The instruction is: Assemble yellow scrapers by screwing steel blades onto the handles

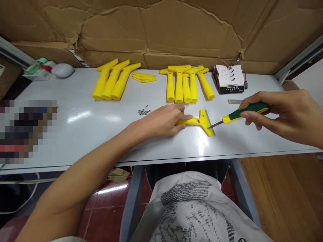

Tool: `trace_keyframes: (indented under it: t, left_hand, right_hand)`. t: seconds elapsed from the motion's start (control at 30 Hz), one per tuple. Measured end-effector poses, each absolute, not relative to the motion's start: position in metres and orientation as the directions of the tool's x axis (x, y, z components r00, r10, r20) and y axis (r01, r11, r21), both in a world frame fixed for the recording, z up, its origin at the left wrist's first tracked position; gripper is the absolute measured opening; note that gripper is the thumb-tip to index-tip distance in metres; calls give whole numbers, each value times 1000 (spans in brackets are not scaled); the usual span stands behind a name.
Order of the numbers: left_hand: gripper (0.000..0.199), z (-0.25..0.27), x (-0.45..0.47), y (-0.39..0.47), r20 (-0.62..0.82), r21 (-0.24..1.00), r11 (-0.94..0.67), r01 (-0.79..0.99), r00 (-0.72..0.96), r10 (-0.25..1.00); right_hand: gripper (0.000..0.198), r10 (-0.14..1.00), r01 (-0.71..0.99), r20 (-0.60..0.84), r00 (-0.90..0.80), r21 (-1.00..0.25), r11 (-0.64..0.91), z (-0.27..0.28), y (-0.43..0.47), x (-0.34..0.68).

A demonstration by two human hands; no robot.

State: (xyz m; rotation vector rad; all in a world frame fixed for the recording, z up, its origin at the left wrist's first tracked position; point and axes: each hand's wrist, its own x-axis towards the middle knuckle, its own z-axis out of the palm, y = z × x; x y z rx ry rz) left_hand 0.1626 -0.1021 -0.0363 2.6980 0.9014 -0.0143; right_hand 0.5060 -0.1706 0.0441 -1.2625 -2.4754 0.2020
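Note:
My left hand (174,120) grips the handle of a yellow scraper (204,121) that lies flat on the white table, its wide head pointing right. Between the thumb and fingers of my right hand (275,112) is a screwdriver (248,111) with a green and yellow handle. The screwdriver's tip touches the scraper head at a screw hole near its lower corner. A screw shows at the head's upper hole. Left of my left hand lies a small pile of screws (143,111).
Along the back stand several yellow scrapers (179,84), yellow handles (118,80), thin yellow plates (143,78) and a box of white cards (230,80). A metal strip (234,101) lies behind the screwdriver. A white computer mouse-like object (63,70) sits far left. Cardboard (176,30) walls the back.

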Motion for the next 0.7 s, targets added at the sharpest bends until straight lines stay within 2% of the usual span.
trace_keyframes:
  t: [0.13, 0.27, 0.37, 0.43, 0.53, 0.57, 0.7]
  left_hand:
    - [42, -37, 162, -102, -84, 290, -765, 576, 811, 579]
    - [43, -37, 161, -102, -72, 291, -770, 567, 816, 574]
    - [42, -37, 162, -101, -63, 287, -782, 553, 826, 560]
    - [41, -37, 162, -101, -64, 287, -783, 552, 826, 560]
    - [40, -37, 164, -102, -77, 289, -772, 567, 817, 571]
    - [41, -36, 164, -102, -82, 292, -767, 571, 814, 575]
    - [48, -35, 165, -103, -90, 297, -756, 583, 806, 586]
  right_hand:
    - [30, 755, 722, 192, -628, -220, 656, 53, -163, 501]
    - [37, 821, 816, 73, -566, -95, 570, 61, -153, 489]
    - [30, 824, 823, 5, -566, -42, 566, 69, -148, 480]
    - [32, 741, 740, -15, -671, -73, 669, 73, -144, 474]
    - [45, 589, 586, -14, -808, -119, 801, 74, -138, 470]
    - [45, 595, 592, -7, -804, -104, 799, 74, -136, 470]
    - [47, 776, 776, 13, -631, -19, 631, 71, -128, 470]
